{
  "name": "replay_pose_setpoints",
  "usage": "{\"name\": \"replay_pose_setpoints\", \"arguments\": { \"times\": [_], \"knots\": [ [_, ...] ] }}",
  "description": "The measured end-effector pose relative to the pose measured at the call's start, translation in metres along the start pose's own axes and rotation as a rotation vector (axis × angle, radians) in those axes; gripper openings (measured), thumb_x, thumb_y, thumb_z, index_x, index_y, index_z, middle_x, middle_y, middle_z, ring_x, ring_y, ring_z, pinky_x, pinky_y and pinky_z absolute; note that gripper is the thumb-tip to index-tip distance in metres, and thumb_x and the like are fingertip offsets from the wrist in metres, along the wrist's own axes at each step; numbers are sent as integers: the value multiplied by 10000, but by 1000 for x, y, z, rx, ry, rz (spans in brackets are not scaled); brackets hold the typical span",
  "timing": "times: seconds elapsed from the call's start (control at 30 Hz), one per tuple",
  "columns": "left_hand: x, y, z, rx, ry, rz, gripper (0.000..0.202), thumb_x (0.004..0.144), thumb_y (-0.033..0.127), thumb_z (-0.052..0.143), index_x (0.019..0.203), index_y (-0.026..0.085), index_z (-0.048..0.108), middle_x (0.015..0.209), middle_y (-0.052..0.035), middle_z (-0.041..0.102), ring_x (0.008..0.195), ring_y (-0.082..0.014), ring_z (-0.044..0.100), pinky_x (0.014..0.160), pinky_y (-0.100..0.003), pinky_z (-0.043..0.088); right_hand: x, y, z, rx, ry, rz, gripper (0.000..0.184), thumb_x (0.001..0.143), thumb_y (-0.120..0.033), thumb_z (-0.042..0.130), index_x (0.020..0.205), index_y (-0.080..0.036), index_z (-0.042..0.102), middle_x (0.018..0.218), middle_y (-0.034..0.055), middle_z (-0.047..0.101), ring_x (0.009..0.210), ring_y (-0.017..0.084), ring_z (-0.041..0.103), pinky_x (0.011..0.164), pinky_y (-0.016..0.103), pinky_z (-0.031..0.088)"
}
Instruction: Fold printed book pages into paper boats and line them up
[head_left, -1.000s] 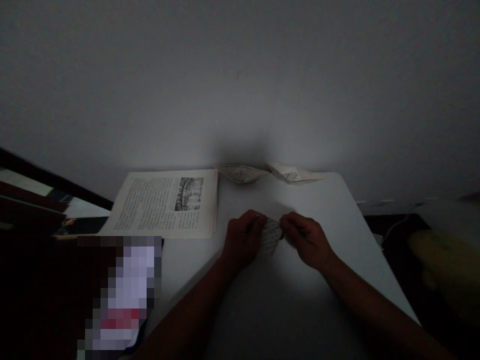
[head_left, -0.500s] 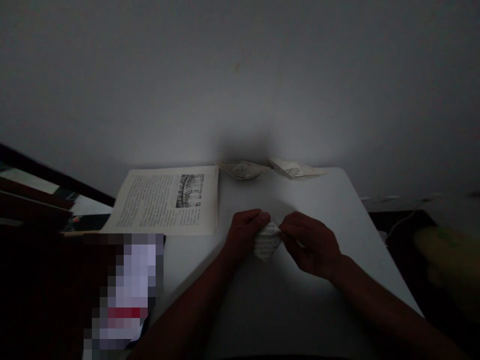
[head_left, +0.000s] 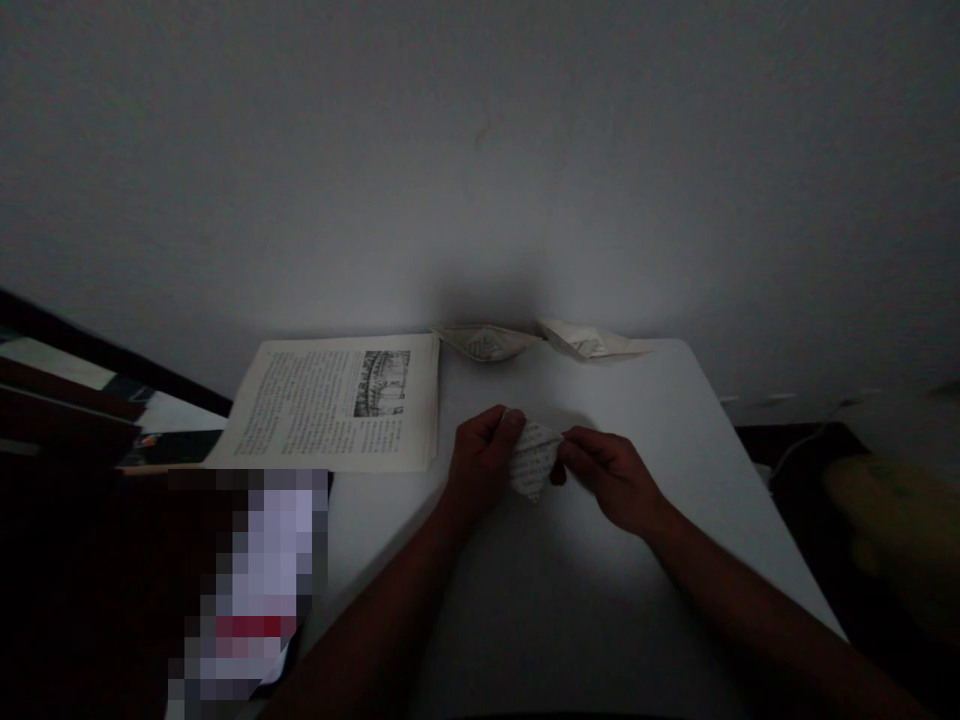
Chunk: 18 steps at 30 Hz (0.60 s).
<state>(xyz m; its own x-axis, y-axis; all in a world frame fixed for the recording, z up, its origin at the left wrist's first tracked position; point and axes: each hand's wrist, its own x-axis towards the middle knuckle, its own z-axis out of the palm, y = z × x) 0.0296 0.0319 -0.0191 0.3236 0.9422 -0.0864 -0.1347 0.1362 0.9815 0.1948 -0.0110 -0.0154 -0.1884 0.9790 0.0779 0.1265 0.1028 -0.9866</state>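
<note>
Both hands hold a small folded piece of printed paper (head_left: 534, 460) just above the white table (head_left: 570, 600). My left hand (head_left: 480, 465) pinches its left side with curled fingers. My right hand (head_left: 611, 475) pinches its right corner. The paper forms a small diamond with its point down. Two finished paper boats (head_left: 487, 343) (head_left: 589, 342) rest at the table's far edge against the wall.
An open book (head_left: 337, 400) with text and a picture lies at the table's left. A pixelated patch (head_left: 255, 580) covers the lower left. Dark furniture sits to the left, a yellowish object (head_left: 892, 510) to the right. The scene is dim.
The folded paper has been turned and reshaped between the hands, which shifted slightly away from me. The view moved a little.
</note>
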Motion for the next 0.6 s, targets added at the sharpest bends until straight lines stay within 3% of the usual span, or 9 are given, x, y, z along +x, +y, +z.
{"name": "replay_pose_setpoints", "arguments": {
  "times": [0.1,0.2,0.3,0.4,0.5,0.6],
  "knots": [
    [1,-2,0,93,-12,20,387,839,458,559,623,159,443,545,56,397,485,-60,385,445,-174,315,-1,6,-3,82,72,38,304,899,-383,513,690,-173,584,585,-2,570,563,119,541,568,257,450],
    [3,-1,-1,109,19,0,401,823,472,573,613,161,431,548,61,367,489,-57,364,446,-172,298,-1,9,-6,152,195,-28,187,890,-347,532,845,-187,618,626,1,609,573,128,567,564,269,470],
    [5,3,-3,56,23,-99,401,785,490,607,619,161,448,530,65,391,462,-57,377,429,-171,292,-1,8,-8,4,302,-153,163,845,-258,605,1003,-225,628,821,32,677,696,143,621,654,295,513],
    [6,8,-4,-25,-38,-210,364,760,477,640,662,150,513,553,45,499,463,-66,450,447,-175,336,-1,4,-9,-218,301,-265,179,820,-194,634,989,-239,669,946,52,678,814,161,640,741,324,529],
    [7,10,-4,-83,-89,-250,308,760,425,658,906,160,600,632,21,603,499,-89,534,478,-183,382,0,2,-8,-303,242,-381,204,820,-169,634,998,-253,686,992,53,688,882,173,657,773,338,544],
    [6,10,-4,-105,-110,-259,432,771,387,661,1140,192,552,625,36,599,486,-88,535,468,-178,377,1,2,-7,-328,213,-456,210,811,-164,651,995,-255,699,1001,53,707,893,175,671,786,340,556]
  ]
}}
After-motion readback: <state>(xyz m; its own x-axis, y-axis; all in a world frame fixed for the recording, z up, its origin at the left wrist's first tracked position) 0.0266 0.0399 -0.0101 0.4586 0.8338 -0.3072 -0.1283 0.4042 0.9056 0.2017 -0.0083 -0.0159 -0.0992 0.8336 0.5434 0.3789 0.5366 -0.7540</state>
